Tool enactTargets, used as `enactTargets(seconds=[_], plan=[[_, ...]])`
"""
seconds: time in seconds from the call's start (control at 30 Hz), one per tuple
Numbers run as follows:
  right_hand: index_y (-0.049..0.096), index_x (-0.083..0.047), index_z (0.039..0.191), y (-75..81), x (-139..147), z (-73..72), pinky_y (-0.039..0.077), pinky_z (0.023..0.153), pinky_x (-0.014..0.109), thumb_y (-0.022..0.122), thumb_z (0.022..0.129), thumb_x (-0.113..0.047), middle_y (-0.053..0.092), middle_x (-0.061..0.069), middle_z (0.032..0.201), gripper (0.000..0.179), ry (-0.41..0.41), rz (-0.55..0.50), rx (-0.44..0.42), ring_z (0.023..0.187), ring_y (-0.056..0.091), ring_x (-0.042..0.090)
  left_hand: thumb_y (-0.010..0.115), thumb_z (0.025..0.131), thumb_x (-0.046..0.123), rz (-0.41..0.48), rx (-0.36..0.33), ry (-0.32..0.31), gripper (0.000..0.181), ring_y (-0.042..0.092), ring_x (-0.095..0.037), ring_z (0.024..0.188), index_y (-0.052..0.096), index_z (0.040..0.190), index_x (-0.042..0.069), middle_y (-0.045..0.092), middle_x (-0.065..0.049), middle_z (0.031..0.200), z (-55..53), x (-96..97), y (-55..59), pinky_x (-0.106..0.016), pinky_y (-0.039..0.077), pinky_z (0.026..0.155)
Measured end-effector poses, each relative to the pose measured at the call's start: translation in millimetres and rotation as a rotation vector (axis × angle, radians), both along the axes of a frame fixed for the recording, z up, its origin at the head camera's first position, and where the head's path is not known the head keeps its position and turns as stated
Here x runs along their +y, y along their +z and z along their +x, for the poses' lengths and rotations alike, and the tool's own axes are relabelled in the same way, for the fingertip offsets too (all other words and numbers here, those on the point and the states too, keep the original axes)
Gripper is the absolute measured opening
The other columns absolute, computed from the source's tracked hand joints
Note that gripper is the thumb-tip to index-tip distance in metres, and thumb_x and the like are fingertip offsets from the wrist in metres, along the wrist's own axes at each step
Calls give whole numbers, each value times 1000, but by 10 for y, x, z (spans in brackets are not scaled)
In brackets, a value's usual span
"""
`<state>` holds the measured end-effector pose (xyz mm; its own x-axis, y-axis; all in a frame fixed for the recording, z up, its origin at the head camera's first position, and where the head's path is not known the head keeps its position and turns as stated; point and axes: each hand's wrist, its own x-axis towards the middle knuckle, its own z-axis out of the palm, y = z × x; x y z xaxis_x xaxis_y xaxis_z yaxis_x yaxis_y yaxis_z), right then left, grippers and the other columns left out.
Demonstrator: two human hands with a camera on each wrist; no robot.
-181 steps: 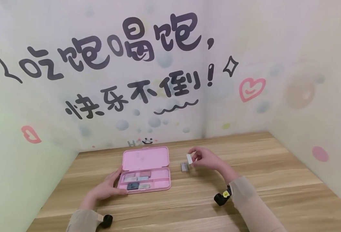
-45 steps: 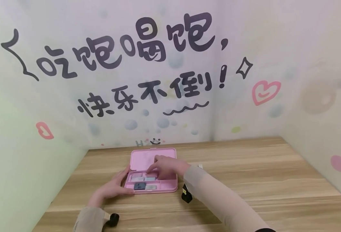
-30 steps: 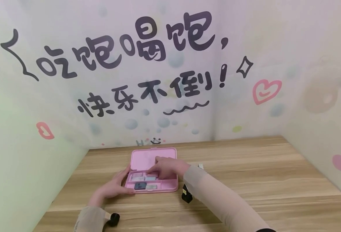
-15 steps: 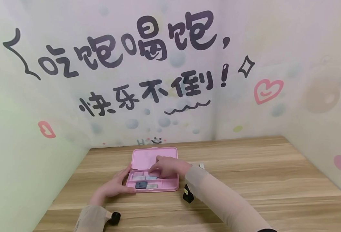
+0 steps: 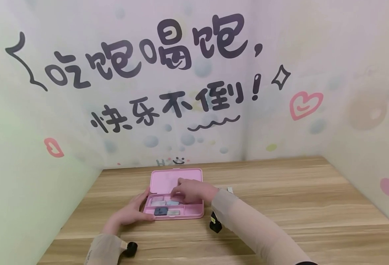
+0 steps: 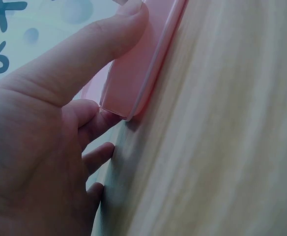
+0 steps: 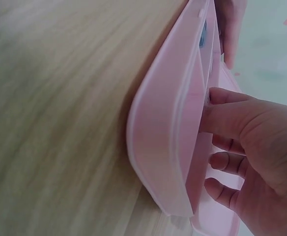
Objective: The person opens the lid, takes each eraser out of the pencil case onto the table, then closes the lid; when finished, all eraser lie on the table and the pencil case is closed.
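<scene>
A pink hinged box [image 5: 194, 211] lies with its lid raised at the back. My left hand [image 5: 130, 212] grips its left end, thumb at the front and fingers behind. In the divided tray lie small flat blocks: a dark one [image 5: 161, 211] and a pale grey one [image 5: 173, 212] in front, with a light blue one [image 5: 172, 203], a white one [image 5: 158, 203] and a pink one [image 5: 157, 198] behind. My right hand [image 5: 190, 190] reaches into the back compartment. In the right wrist view its thumb and forefinger dip below the rim; I cannot tell whether they pinch a block.
A small whitish block [image 5: 230, 190] stands on the wooden table [image 5: 280, 191], right of the box and partly behind the right sleeve [image 5: 247, 221]. The printed wall [image 5: 168, 147] borders the table at the back, with side walls left and right.
My right hand has moved left from beside the box, where it held a white block, into the back compartment. Just now its fingers have shifted slightly there. My left hand keeps its hold.
</scene>
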<state>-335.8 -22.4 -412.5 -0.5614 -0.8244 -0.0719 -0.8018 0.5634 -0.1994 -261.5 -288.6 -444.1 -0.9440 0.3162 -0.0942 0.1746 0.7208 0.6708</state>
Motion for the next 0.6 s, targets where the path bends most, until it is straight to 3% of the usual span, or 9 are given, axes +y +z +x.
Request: enactTargets(seconds=[0.37,0.6], plan=[[66,-26,119,71,118,47,46,77,24,61,96,-31,51,-3,99,24,-32,-42,-29,82,51,9,82,73,45,-6,0,8,115,14,-48,140,12,156,8,17,-26,156,18,10,-9,-68,16,106],[64,-23,123,197,295,23,47,84,26,67,89,-9,56,0,111,37,-48,-98,-82,96,54,13,82,74,43,-19,9,2,114,13,-48,140,11,156,7,17,-27,155,20,10,24,-67,16,107]])
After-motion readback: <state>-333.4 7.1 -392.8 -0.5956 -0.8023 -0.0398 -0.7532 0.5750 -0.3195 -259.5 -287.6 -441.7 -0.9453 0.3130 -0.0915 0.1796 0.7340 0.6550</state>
